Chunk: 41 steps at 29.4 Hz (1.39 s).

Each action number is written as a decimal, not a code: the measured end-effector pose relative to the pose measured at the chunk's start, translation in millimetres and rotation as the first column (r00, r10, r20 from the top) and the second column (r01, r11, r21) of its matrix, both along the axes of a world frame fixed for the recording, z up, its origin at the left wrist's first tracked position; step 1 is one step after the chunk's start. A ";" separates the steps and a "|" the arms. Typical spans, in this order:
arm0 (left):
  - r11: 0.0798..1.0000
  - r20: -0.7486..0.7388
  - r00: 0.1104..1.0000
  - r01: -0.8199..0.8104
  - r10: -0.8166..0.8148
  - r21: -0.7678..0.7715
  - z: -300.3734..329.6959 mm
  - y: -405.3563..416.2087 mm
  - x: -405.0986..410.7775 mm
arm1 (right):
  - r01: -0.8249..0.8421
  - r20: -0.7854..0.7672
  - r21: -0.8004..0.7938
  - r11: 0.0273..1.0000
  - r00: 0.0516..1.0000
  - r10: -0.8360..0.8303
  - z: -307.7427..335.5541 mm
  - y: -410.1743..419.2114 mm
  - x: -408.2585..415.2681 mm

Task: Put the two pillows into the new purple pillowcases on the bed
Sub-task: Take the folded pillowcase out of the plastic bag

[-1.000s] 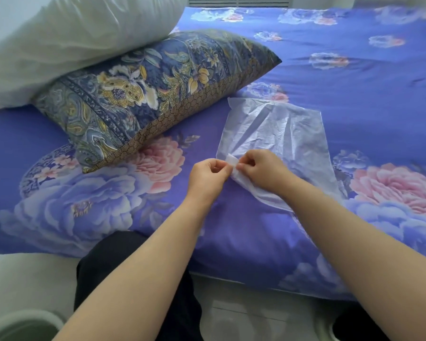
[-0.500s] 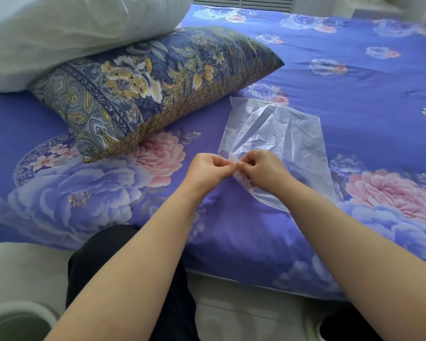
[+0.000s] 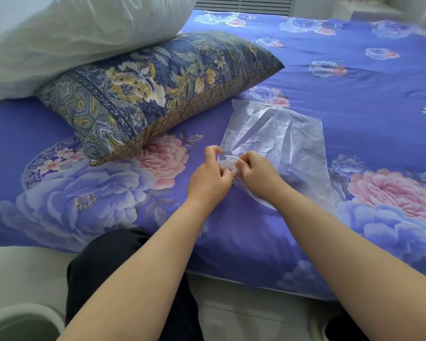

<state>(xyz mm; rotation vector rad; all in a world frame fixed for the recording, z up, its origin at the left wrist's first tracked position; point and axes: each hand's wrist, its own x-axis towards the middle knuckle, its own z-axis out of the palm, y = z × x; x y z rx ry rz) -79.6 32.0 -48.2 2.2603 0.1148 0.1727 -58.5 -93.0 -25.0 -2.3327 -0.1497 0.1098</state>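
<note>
Translucent plastic bag (image 3: 278,141) flat on purple floral bedspread (image 3: 354,94), near front edge of bed, just right of patterned pillow (image 3: 158,94); purple contents faintly visible through crinkled film, presumably the new pillowcases, though hard to tell. Left hand (image 3: 208,178) at bag's near left corner, fingers curled, thumb and forefinger pinching plastic edge. Right hand (image 3: 258,175) touching left, fingers likewise curled tight round same bunched corner of film. White bare pillow (image 3: 71,40) far left, resting partly on top of patterned pillow, both on bedspread well apart from hands. Dark trouser leg (image 3: 123,279) below, against bed's edge; pale rounded bin rim (image 3: 22,318) at bottom left on floor
</note>
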 end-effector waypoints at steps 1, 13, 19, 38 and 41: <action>0.999 0.033 0.999 0.018 -0.020 0.041 2.4 2.0 -2.6 | -0.026 0.003 0.011 1.000 1.000 0.026 -0.6 -0.2 -3.0; 0.996 -0.038 0.999 0.030 -0.027 0.083 13.6 6.4 -19.3 | 0.146 0.388 -0.232 0.962 0.921 -0.046 -23.0 -5.7 -40.9; 0.907 -0.050 0.997 0.077 -0.062 0.413 4.0 7.1 -39.7 | 0.361 0.403 -0.323 0.875 0.889 -0.218 -54.0 -29.4 -61.1; 0.933 0.354 0.913 0.069 -0.202 0.354 -15.4 -20.6 -52.0 | 0.774 0.256 0.163 0.611 0.565 -0.784 -59.6 -135.4 -87.2; 0.956 0.380 0.903 0.098 -0.203 0.276 -12.2 -25.0 -59.2 | 0.765 0.131 0.265 0.587 0.575 -0.808 -54.1 -145.1 -89.0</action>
